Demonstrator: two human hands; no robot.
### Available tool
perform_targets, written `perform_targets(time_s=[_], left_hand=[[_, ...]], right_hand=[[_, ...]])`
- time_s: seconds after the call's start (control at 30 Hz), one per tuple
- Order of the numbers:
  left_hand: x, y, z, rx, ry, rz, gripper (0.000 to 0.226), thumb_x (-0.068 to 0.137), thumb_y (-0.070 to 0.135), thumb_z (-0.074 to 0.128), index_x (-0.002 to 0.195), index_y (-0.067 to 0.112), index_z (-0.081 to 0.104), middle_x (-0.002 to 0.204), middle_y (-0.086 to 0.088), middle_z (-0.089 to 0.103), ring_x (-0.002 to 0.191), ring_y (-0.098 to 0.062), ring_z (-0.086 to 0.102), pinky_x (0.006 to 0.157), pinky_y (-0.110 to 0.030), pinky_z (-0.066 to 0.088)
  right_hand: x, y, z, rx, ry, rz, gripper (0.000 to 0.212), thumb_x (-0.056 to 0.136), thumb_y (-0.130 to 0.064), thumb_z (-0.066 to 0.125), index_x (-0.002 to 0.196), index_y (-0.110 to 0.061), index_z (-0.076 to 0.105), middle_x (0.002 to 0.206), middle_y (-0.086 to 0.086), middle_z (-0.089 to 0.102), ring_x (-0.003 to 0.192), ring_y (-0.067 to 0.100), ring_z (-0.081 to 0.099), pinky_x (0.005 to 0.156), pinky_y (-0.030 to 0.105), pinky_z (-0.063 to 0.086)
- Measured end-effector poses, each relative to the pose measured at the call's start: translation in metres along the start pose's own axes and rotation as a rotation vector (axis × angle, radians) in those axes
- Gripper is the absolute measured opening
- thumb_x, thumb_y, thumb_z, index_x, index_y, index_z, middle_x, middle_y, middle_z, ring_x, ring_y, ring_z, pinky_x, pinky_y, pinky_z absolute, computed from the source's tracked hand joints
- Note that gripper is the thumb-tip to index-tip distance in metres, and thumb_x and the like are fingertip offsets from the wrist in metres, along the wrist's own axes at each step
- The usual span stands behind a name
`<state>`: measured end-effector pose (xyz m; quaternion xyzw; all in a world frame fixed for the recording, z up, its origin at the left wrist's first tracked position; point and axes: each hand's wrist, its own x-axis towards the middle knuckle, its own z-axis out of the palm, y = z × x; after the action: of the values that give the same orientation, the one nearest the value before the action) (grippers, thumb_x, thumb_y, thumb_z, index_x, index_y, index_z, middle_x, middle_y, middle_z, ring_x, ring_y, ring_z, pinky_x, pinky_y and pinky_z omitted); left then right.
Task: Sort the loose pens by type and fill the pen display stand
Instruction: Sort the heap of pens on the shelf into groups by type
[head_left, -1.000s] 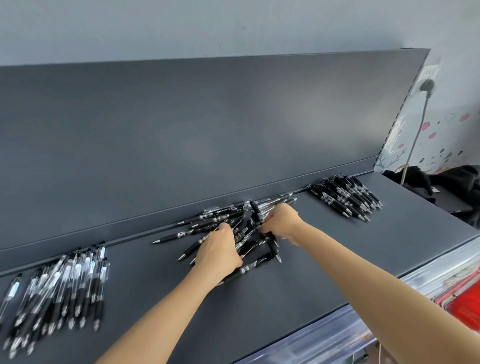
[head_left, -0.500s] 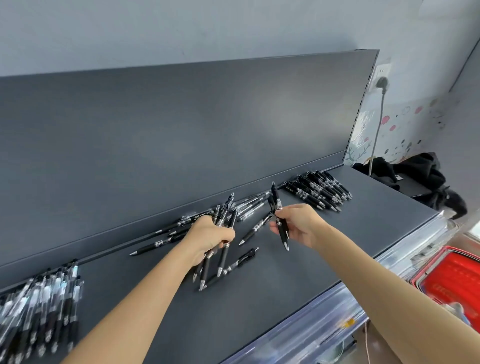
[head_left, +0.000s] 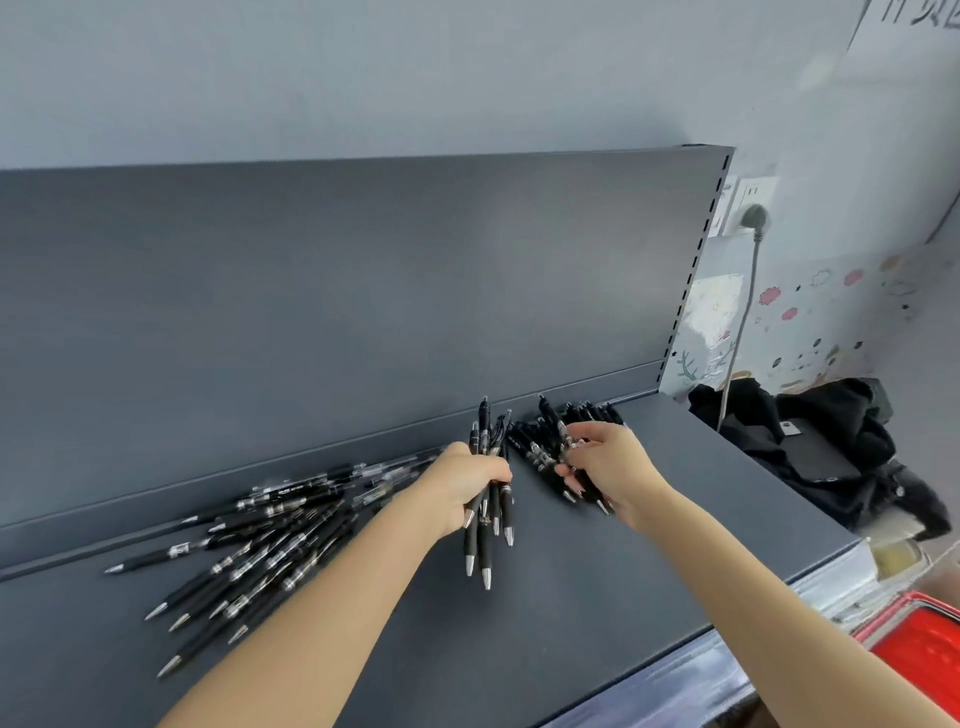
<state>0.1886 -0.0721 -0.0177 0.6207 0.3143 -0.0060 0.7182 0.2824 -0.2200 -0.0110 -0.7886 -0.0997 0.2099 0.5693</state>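
Left hand (head_left: 465, 491) grips a bundle of pens (head_left: 485, 540), tips down, likely 1 type; right hand (head_left: 610, 467) pinches further pens (head_left: 561, 434) over the sorted pile (head_left: 530, 449) by the shelf's (head_left: 649, 571) back-right corner.

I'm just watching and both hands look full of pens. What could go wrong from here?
The left hand grips a fanned bundle of black pens, tips down; one could slip out and roll off the shelf.
The right hand holds a pen above the right-hand pile; the pens look much alike, so it might land with the wrong type.
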Motion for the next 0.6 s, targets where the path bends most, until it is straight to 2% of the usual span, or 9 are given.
perform_targets(time_s=[0.07, 0.13, 0.2, 0.27, 0.33, 0.4, 0.5, 0.53, 0.6], left_hand=[[0.015, 0.003, 0.021, -0.057, 0.051, -0.020, 0.024, 0.081, -0.009, 0.055, 0.097, 0.002, 0.042, 0.077, -0.017, 0.053, 0.054, -0.025, 0.059, 0.053, -0.034, 0.052], [0.029, 0.004, 0.037, -0.077, 0.118, -0.032, 0.024, 0.081, -0.010, 0.054, 0.091, 0.006, 0.040, 0.087, -0.019, 0.051, 0.066, -0.029, 0.058, 0.058, -0.036, 0.050], [0.039, 0.005, 0.049, -0.006, 0.205, -0.034, 0.025, 0.079, -0.008, 0.058, 0.091, 0.007, 0.042, 0.095, -0.017, 0.050, 0.080, -0.029, 0.053, 0.063, -0.034, 0.046], [0.045, 0.005, 0.058, 0.088, 0.275, -0.039, 0.028, 0.079, -0.005, 0.061, 0.096, 0.006, 0.042, 0.091, -0.011, 0.047, 0.081, -0.021, 0.047, 0.063, -0.028, 0.040], [0.049, 0.005, 0.065, 0.115, 0.316, -0.033, 0.031, 0.080, -0.003, 0.064, 0.098, 0.005, 0.040, 0.085, -0.007, 0.042, 0.072, -0.015, 0.041, 0.058, -0.026, 0.035], [0.051, 0.007, 0.072, 0.107, 0.347, -0.010, 0.033, 0.078, -0.003, 0.066, 0.099, 0.005, 0.042, 0.087, -0.010, 0.046, 0.070, -0.017, 0.042, 0.059, -0.028, 0.037], [0.056, 0.008, 0.075, 0.088, 0.363, 0.056, 0.036, 0.079, -0.003, 0.067, 0.084, 0.021, 0.040, 0.098, -0.006, 0.048, 0.088, -0.023, 0.046, 0.067, -0.031, 0.040], [0.056, 0.008, 0.075, 0.100, 0.353, 0.076, 0.038, 0.082, -0.002, 0.065, 0.086, 0.027, 0.041, 0.102, -0.002, 0.047, 0.096, -0.022, 0.044, 0.071, -0.030, 0.040], [0.056, 0.006, 0.072, 0.120, 0.347, 0.116, 0.046, 0.087, -0.002, 0.057, 0.126, 0.021, 0.046, 0.122, 0.000, 0.047, 0.108, -0.020, 0.046, 0.083, -0.029, 0.040]], right_hand=[[0.015, 0.002, -0.020, -0.189, 0.019, -0.044, 0.044, 0.083, 0.006, 0.045, 0.122, -0.010, 0.057, 0.071, 0.008, 0.063, 0.060, 0.021, 0.060, 0.068, 0.033, 0.055], [0.028, 0.003, -0.034, -0.260, -0.002, -0.053, 0.045, 0.084, 0.007, 0.043, 0.125, -0.009, 0.056, 0.080, 0.007, 0.063, 0.060, 0.018, 0.062, 0.055, 0.021, 0.053], [0.040, 0.005, -0.042, -0.319, -0.016, -0.071, 0.046, 0.085, 0.007, 0.042, 0.126, -0.007, 0.057, 0.085, 0.005, 0.062, 0.066, 0.021, 0.064, 0.054, 0.018, 0.051], [0.050, 0.008, -0.045, -0.427, -0.024, -0.141, 0.048, 0.083, 0.005, 0.041, 0.126, -0.007, 0.057, 0.092, 0.006, 0.061, 0.078, 0.027, 0.064, 0.061, 0.021, 0.049], [0.057, 0.009, -0.044, -0.552, -0.041, -0.221, 0.050, 0.083, 0.004, 0.042, 0.130, -0.008, 0.055, 0.109, 0.010, 0.064, 0.099, 0.028, 0.061, 0.077, 0.025, 0.049], [0.060, 0.008, -0.043, -0.633, -0.068, -0.276, 0.051, 0.085, 0.003, 0.043, 0.133, -0.010, 0.053, 0.127, 0.009, 0.060, 0.117, 0.027, 0.055, 0.091, 0.025, 0.043], [0.062, 0.009, -0.043, -0.700, -0.125, -0.330, 0.052, 0.086, 0.002, 0.043, 0.136, -0.012, 0.049, 0.122, 0.009, 0.064, 0.115, 0.024, 0.055, 0.088, 0.022, 0.041], [0.063, 0.011, -0.044, -0.699, -0.151, -0.340, 0.052, 0.087, 0.000, 0.045, 0.137, -0.013, 0.048, 0.118, 0.010, 0.066, 0.111, 0.023, 0.057, 0.084, 0.019, 0.041], [0.064, 0.014, -0.047, -0.685, -0.196, -0.352, 0.049, 0.089, -0.008, 0.052, 0.137, -0.015, 0.048, 0.112, 0.009, 0.068, 0.104, 0.022, 0.062, 0.073, 0.012, 0.038]])
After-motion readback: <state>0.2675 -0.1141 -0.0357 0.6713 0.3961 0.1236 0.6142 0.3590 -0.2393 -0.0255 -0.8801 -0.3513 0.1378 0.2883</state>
